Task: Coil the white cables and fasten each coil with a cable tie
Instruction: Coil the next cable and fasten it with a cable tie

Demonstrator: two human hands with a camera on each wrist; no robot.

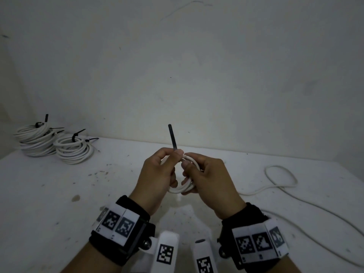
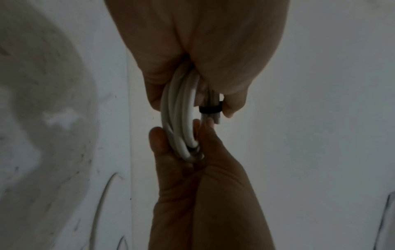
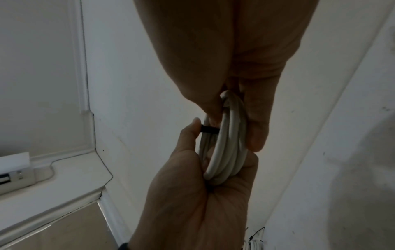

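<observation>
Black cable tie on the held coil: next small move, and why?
Probably pull the black plastic cable tie tail further through to cinch it. The tie already bands the small white cable coil, its free tail stands up above the left hand, whose grip pinches it, and the right hand steadies the coil. How tight the band sits is unclear.

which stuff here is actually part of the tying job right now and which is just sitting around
In use:
- white cable coil, held by both hands
- black cable tie, wrapped around the coil, tail sticking up
- left hand
- right hand

Lying about:
- finished coils, already tied, stacked at the far left of the table
- loose white cable, uncoiled, on the table to the right
</observation>
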